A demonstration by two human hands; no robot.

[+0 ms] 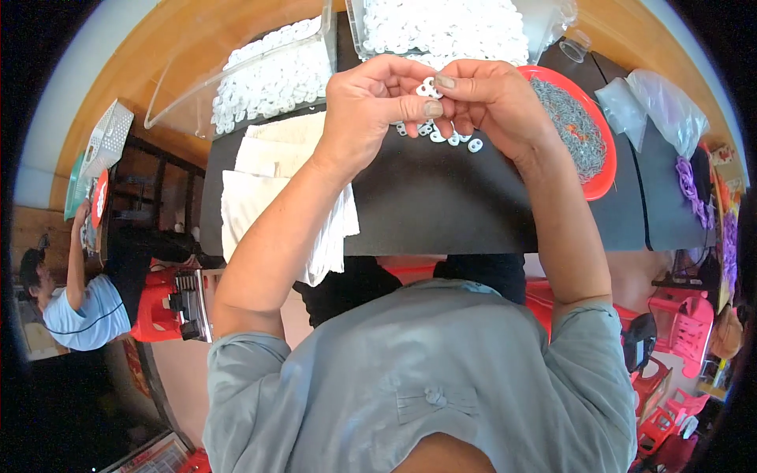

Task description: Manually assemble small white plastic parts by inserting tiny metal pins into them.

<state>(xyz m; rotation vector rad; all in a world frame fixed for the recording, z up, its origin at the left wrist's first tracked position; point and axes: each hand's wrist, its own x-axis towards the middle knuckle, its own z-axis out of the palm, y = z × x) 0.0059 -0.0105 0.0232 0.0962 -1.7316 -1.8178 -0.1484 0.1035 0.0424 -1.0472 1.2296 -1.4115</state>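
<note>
My left hand (pixel 367 106) and my right hand (pixel 493 98) meet above the dark table, fingers pinched. Between their fingertips is a small white plastic piece with round holes (pixel 427 89); both hands grip it. Whether it is one piece or two together, I cannot tell. Just beneath my fingers, several loose white oval pieces with two holes (pixel 475 145) lie on the tabletop, partly hidden by the hands. Beside my right wrist stands a red basin (pixel 605 169) full of thin grey metal bits, with a few orange specks among them.
At the far side stand a clear bin (pixel 356 31) and another clear container (pixel 327 24), both heaped with white pieces. A folded cream cloth (pixel 260 185) lies by my left forearm. Clear plastic bags (pixel 670 110) and purple cord (pixel 690 185) are at right. Another person (pixel 91 311) sits at left.
</note>
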